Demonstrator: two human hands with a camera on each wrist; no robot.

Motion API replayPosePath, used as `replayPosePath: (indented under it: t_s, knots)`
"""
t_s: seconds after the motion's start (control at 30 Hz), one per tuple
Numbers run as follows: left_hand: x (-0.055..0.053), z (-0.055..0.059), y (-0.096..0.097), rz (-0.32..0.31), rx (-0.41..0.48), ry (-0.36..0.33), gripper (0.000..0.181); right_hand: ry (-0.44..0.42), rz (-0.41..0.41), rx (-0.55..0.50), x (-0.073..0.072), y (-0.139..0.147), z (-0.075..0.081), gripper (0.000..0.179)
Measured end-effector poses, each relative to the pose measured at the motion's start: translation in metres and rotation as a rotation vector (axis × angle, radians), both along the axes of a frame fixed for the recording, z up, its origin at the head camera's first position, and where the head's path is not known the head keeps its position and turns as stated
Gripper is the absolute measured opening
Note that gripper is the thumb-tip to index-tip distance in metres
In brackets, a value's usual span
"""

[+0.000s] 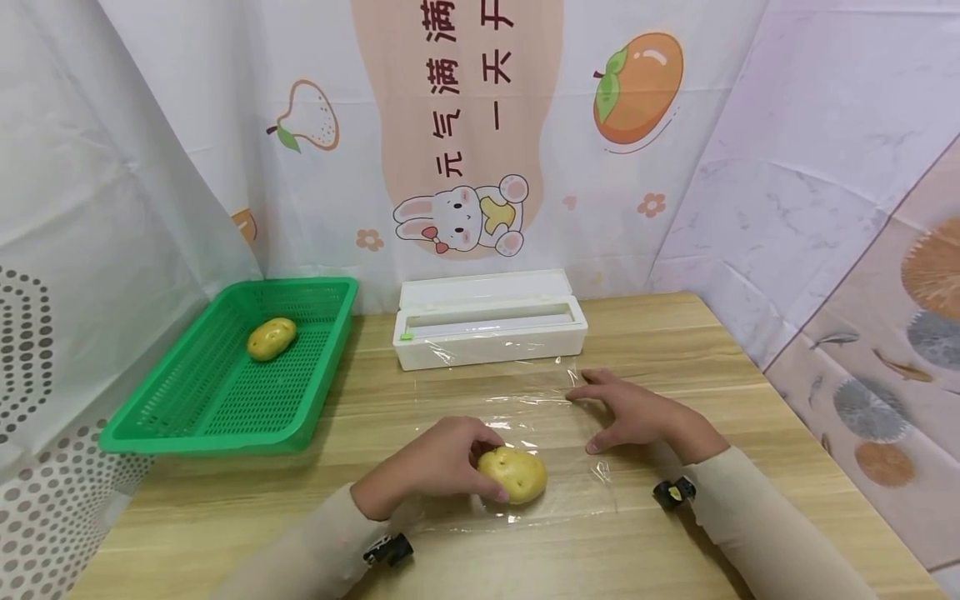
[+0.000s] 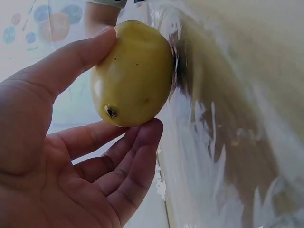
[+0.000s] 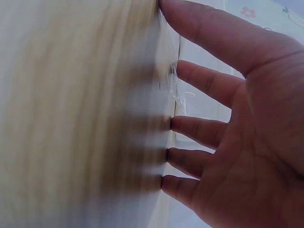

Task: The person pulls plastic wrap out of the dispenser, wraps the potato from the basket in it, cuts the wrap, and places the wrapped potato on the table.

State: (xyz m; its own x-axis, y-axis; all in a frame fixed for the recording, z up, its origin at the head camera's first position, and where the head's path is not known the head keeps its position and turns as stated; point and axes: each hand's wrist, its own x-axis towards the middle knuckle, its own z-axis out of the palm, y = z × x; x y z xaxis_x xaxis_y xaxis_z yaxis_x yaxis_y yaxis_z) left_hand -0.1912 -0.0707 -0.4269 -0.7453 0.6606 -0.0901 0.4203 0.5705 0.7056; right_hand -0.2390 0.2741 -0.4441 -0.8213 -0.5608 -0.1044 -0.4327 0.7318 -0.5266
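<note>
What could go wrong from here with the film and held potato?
The film is wrinkled, so it may bunch or cling to itself. The right hand is at its edge; a slight drag could shift it. The held potato is rounded and might roll if the left hand lets go.

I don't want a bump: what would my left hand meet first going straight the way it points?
With the potato it holds, your left hand would probably meet your right hand first, across the film; depth is unclear.
</note>
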Motion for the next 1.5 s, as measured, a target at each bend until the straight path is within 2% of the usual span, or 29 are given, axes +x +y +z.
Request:
replayPosePath:
  t_s: [0.13, 0.33, 0.67, 1.03, 1.2, 1.33, 1.5]
  knots:
    - [-0.006, 0.001, -0.001, 0.045, 0.022, -0.034, 0.058, -0.004, -0.007, 0.01, 0.0, 0.0, 0.0, 0.081]
    - [-0.015, -0.003, 0.0, 0.077, 0.035, -0.032, 0.058, -0.005, -0.008, 0.012, -0.001, 0.0, -0.001, 0.081]
    - [-0.016, -0.004, -0.002, 0.106, 0.024, -0.024, 0.062, -0.017, -0.018, 0.021, 0.0, -0.001, 0.002, 0.08]
    - [-0.015, -0.003, -0.01, 0.073, 0.004, -0.031, 0.071, -0.019, -0.017, 0.024, 0.001, -0.002, 0.003, 0.08]
    - [-0.011, -0.003, -0.024, 0.105, -0.091, 0.012, 0.074, -0.013, -0.012, 0.014, 0.0, -0.001, 0.001, 0.081]
    - [-0.003, -0.003, -0.038, 0.125, -0.165, 0.059, 0.066, 0.003, -0.006, -0.003, 0.001, 0.001, 0.002, 0.083]
    - [0.006, -0.005, -0.051, 0.043, -0.171, 0.074, 0.05, 0.042, -0.006, -0.02, 0.006, 0.003, 0.007, 0.084]
